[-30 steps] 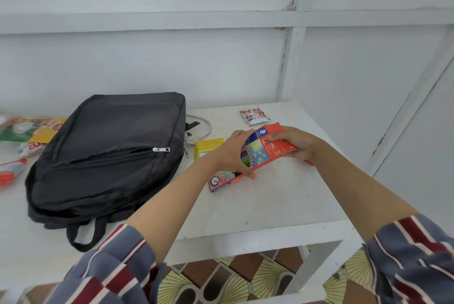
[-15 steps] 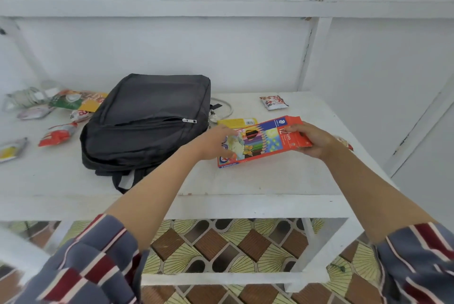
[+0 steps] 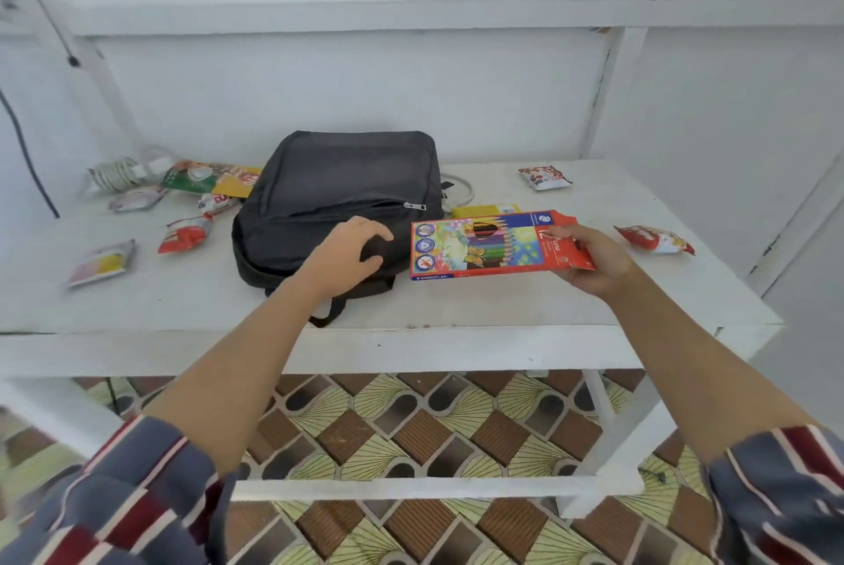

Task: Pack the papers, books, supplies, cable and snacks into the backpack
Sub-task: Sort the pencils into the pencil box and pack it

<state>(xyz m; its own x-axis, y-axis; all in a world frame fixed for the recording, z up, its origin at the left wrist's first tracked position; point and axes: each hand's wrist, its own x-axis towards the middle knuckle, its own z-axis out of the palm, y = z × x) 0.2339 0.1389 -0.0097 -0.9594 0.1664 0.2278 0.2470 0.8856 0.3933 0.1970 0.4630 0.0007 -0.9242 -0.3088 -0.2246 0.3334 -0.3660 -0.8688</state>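
Our right hand [image 3: 589, 265] pinches one box of colour pencils [image 3: 491, 245] by its end, above the worktop [image 3: 502, 306], just right of the one black backpack [image 3: 338, 181] lying there. Our left hand [image 3: 349, 256], fingers loosely curved, holds nothing over the backpack. Farther right lie two snacks: a near packet [image 3: 653, 240] and a far packet [image 3: 545, 178].

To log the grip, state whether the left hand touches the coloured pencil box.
Apart. The head view shows black backpack between the left hand and the coloured pencil box, which the right hand holds.
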